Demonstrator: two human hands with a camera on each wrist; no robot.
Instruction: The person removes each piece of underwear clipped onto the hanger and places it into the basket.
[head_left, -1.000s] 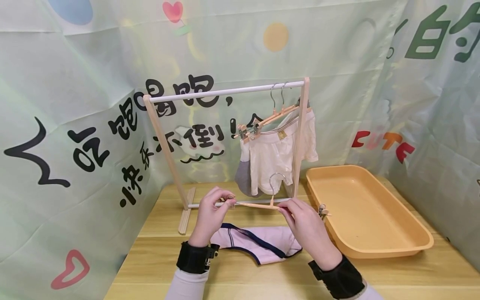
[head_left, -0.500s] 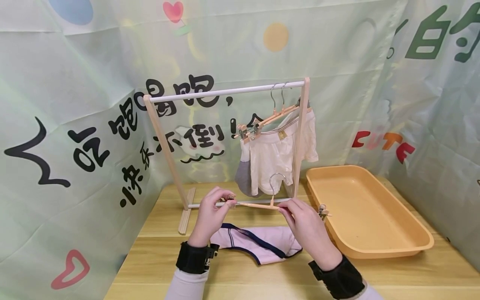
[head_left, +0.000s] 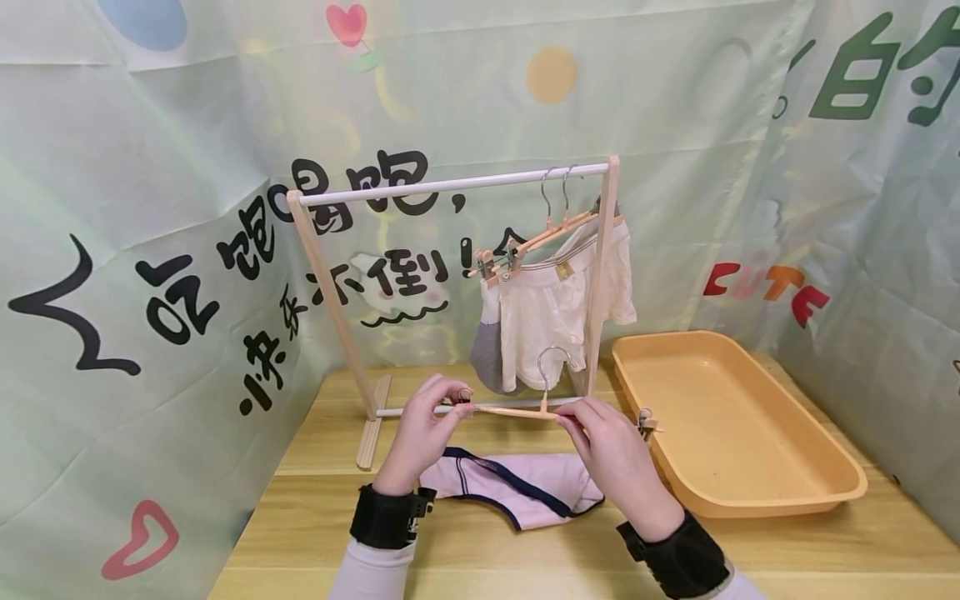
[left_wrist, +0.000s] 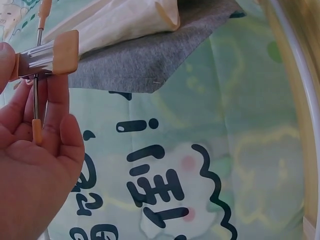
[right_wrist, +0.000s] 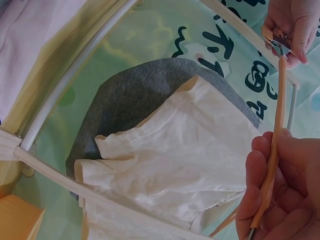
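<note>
In the head view we look forward and down, over the light-brown wooden bench [head_left: 465,567] toward its far edge. Our two wrist views sit much nearer and face the pale-green cloth backdrop [left_wrist: 250,125] (both tipped well over); all three share the slim orange clip hanger [right_wrist: 280,95].

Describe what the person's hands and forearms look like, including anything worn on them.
The left hand and right hand are bare, without gloves. Below them sit a wide black left band and a matching right band around the wrists. The left sleeve and right sleeve are pale, whitish lavender and look plain. No cables show.
</note>
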